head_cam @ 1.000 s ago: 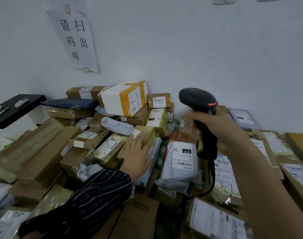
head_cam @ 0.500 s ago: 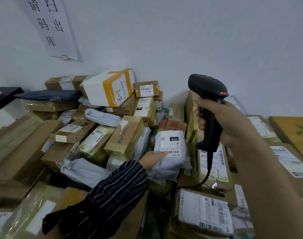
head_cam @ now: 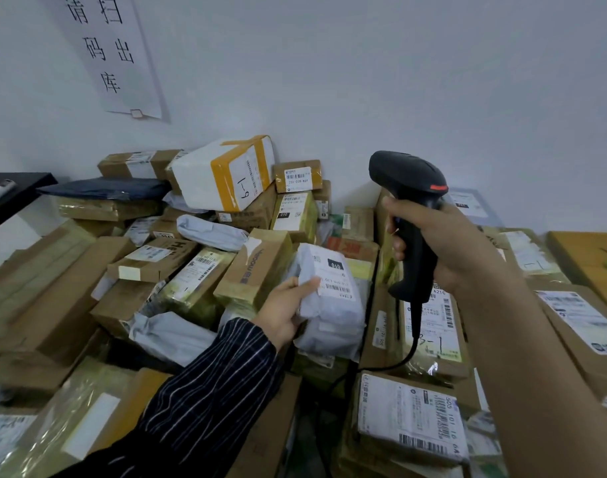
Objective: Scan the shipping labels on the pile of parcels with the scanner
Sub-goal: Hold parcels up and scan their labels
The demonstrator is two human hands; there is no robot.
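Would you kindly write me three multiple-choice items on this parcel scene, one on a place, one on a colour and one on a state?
1. Where is the black scanner relative to the grey poly mailer? A) left of it B) right of it, higher C) under it
2. The tape around the white box is A) green B) blue C) orange-yellow
3. The left hand is A) gripping the mailer B) flat on a carton C) hanging free

Answers: 1 B, the right hand holds it up beside the mailer; 2 C, the band wraps its middle; 3 A, it clasps the mailer's left edge.
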